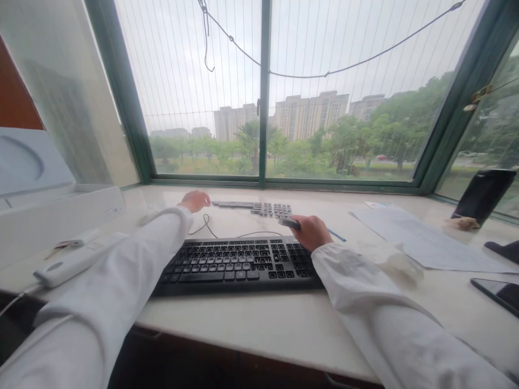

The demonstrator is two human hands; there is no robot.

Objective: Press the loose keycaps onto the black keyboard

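A black keyboard (239, 274) lies before me on the counter. Many of its upper and right-hand positions show bare sockets, while keycaps sit in part of the lower left. Behind it, loose grey keycaps (271, 209) are laid out in rows. My left hand (195, 201) is at the left end of these rows, its fingers curled together; anything between them is too small to make out. My right hand (311, 231) is closed around a short dark tool (289, 222), whose kind I cannot tell, above the keyboard's right rear corner.
A thin blue stick (337, 235) lies right of my right hand. Paper sheets (421, 237), a crumpled clear bag (391, 259), a phone (498, 294) and a dark upright object (484, 197) are on the right. A white power strip (77, 262) lies left. The keyboard cable (207, 224) loops behind it.
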